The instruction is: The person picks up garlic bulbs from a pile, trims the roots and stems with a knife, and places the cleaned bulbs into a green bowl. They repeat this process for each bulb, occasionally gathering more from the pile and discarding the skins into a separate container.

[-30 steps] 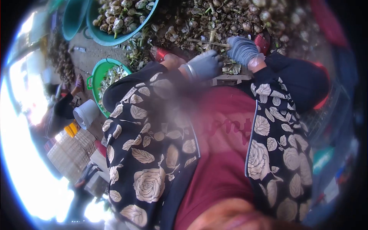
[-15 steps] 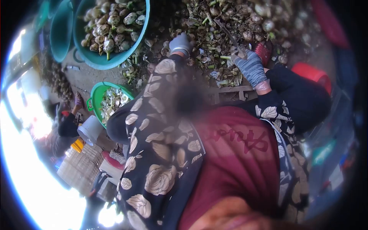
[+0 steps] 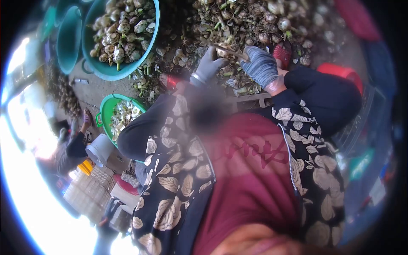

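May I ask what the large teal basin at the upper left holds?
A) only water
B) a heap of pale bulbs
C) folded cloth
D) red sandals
B: the basin is piled to the rim with pale bulbs, some with short green stems.

The left hand (image 3: 208, 64) returns from the pile (image 3: 255, 23) with a bulb (image 3: 222, 52). The right hand (image 3: 260, 64) swings the knife (image 3: 234, 51) from raised to level, against the bulb.
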`<state>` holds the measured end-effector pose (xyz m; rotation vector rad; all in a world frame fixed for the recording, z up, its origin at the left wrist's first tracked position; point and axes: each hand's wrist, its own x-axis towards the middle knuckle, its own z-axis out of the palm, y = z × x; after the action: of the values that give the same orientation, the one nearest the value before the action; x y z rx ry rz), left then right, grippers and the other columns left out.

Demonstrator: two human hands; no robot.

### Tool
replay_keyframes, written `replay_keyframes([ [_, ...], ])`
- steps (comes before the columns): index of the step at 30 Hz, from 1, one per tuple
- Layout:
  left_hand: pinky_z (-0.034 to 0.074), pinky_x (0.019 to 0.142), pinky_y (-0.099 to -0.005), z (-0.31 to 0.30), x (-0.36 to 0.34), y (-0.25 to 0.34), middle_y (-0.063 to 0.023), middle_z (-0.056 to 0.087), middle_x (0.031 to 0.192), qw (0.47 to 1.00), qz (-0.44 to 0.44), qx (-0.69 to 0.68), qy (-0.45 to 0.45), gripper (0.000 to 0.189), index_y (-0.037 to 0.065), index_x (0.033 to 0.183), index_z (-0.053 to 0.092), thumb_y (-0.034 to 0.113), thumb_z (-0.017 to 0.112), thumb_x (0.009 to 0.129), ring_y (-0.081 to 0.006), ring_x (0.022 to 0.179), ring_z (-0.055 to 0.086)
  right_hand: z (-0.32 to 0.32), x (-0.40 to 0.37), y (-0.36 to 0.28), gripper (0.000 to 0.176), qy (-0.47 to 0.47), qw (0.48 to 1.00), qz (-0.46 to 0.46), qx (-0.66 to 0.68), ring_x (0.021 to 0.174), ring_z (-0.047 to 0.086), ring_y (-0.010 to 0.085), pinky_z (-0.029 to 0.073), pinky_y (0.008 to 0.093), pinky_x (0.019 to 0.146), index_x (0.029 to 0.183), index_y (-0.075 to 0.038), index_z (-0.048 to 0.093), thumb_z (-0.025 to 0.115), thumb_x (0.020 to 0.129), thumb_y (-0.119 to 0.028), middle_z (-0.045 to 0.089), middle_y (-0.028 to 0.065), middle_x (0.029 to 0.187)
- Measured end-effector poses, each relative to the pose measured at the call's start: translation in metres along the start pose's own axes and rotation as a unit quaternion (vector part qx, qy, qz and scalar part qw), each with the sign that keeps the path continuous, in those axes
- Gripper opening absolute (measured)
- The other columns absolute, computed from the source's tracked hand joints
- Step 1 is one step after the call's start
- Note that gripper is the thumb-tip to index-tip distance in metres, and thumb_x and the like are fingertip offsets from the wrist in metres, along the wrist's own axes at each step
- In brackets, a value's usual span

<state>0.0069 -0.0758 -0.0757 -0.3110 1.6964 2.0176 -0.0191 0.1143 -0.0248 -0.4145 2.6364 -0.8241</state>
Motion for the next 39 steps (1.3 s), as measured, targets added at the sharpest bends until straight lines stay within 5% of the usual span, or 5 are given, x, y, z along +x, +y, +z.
replay_keyframes([
  [14,0.044,0.066,-0.0199,0.064,-0.084,0.064,-0.0001,0.056,0.087,0.97,0.206,-0.041,0.12,0.03,0.001,0.103,0.052,0.013,0.064,0.078,-0.0052,0.074,0.052,0.047,-0.014,0.082,0.031,0.082,0.978,0.129,0.142,0.074,0.061,0.0356,0.049,0.0379,0.069,0.094,0.001,0.06,0.059,0.076,-0.024,0.063,0.0194,0.08],
  [25,0.043,0.08,-0.0394,0.032,-0.052,0.016,-0.0155,0.056,0.097,0.826,0.09,0.522,0.196,0.04,0.002,0.094,0.055,0.022,0.072,0.064,-0.0318,0.093,0.054,0.001,-0.027,0.008,0.026,-0.056,0.775,0.173,0.606,0.039,0.05,0.0101,0.039,0.0251,0.034,0.092,-0.005,0.06,0.068,0.078,-0.025,0.058,0.0022,0.059],
  [28,0.046,0.079,-0.041,0.029,-0.034,-0.043,-0.0132,0.061,0.088,0.869,0.104,0.244,0.419,0.05,0.006,0.113,0.048,0.026,0.066,0.071,-0.0297,0.087,0.058,0.017,-0.023,0.008,0.028,0.015,0.83,0.123,0.543,0.047,0.054,0.0106,0.043,0.0245,0.041,0.092,-0.003,0.059,0.071,0.074,-0.021,0.06,0.004,0.065],
  [32,0.048,0.077,-0.0448,0.049,-0.061,0.013,-0.0108,0.058,0.092,0.84,-0.197,-0.5,0.078,0.051,0.005,0.12,0.042,0.029,0.064,0.08,-0.0229,0.092,0.056,0.041,-0.02,0.01,0.033,0.06,0.911,0.028,0.407,0.064,0.057,0.0146,0.048,0.0272,0.061,0.096,-0.004,0.057,0.072,0.072,-0.021,0.062,0.007,0.078],
  [39,0.045,0.052,-0.0241,0.028,-0.036,-0.022,-0.003,0.058,0.074,0.989,-0.119,0.035,0.076,0.026,0.001,0.097,0.057,0.019,0.062,0.08,-0.0101,0.06,0.055,0.038,-0.016,0.021,0.033,-0.026,0.989,0.056,0.135,0.076,0.061,0.0285,0.049,0.0361,0.071,0.093,-0.002,0.06,0.063,0.075,-0.03,0.063,0.0172,0.08],
])
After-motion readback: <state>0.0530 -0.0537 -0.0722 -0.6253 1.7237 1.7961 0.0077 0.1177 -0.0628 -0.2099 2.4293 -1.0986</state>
